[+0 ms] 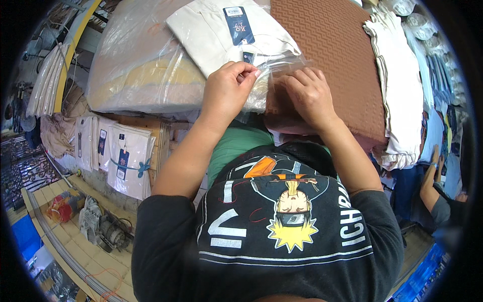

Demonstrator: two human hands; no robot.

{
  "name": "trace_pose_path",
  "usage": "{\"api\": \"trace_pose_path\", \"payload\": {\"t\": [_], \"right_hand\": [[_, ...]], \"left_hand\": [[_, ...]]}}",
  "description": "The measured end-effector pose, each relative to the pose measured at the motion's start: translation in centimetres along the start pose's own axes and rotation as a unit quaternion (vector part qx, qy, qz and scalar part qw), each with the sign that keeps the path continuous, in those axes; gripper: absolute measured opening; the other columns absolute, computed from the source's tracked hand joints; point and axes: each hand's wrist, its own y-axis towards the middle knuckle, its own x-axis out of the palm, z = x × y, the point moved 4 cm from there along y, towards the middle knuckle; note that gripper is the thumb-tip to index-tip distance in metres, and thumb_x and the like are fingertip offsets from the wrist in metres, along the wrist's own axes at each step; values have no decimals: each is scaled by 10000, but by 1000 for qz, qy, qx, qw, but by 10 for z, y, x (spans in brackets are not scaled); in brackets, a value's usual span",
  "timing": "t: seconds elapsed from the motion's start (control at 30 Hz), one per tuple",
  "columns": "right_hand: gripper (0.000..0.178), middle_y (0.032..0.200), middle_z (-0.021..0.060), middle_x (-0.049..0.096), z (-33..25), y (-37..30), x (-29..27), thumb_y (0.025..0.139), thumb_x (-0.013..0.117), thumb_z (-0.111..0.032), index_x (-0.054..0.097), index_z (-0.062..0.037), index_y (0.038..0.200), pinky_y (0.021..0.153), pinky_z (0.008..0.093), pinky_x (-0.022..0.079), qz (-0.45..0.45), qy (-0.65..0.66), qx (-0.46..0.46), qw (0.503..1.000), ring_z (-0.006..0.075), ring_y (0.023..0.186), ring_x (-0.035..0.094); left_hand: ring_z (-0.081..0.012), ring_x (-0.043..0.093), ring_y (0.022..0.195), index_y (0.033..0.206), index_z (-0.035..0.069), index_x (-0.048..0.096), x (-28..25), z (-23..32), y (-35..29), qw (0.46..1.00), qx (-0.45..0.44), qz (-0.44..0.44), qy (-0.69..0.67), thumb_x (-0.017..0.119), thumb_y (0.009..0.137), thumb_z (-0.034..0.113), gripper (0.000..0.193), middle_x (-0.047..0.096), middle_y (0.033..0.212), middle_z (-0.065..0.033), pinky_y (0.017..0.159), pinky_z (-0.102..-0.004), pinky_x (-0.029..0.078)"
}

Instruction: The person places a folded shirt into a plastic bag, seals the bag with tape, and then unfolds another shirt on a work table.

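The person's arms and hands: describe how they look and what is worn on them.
The left hand and right hand show no gloves or watch, and the forearms are bare. The left sleeve and right sleeve are short, loose and near-black, part of a T-shirt with a printed cartoon figure.

Wearer's two hands (225, 89) (308, 96), one garment (204, 32) ahead

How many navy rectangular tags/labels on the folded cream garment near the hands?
2 visible: large navy tag high on the garment, smaller navy label just beyond the left hand. Others may be hidden.
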Motion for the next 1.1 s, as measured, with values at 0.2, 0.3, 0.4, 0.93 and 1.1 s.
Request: {"api": "trace_pose_path", "payload": {"t": [0.2,0.3,0.4,0.93,1.1], "right_hand": [[81,813,52,573,0,-13,-5,775,620,-147,594,-84,819,757,356,427,-26,43,13,999,228,825,559],[149,938,87,597,-14,-18,-6,792,610,-135,607,-56,918,841,387,438,-60,122,39,990,247,948,560],[346,1175,162,544,-35,-21,10,808,598,-135,556,-9,1128,972,417,399,-42,173,23,984,302,1149,496],[517,1463,158,310,-28,50,68,868,472,-331,451,-49,1301,1078,537,219,-41,76,-17,996,323,1382,235],[489,1443,135,354,-28,52,70,871,472,-319,475,-49,1278,1076,530,236,-48,68,-29,996,303,1380,247]], "left_hand": [[-140,597,644,889,5,682,-3,6,-1,999,5,17,38,667,835,161,165,664,806,-103,621,-254,481],[-158,605,651,889,13,684,-4,5,-1,999,12,26,36,657,843,165,161,663,811,-107,621,-268,483],[-189,619,665,888,24,683,-3,10,0,998,32,29,53,648,845,159,146,657,814,-112,626,-286,487],[-314,610,746,863,30,655,-11,43,-5,973,166,88,133,631,835,129,106,625,816,-126,655,-378,485],[-309,610,749,859,34,655,-13,43,-5,974,168,88,127,633,831,123,96,625,817,-122,658,-377,484]]}}
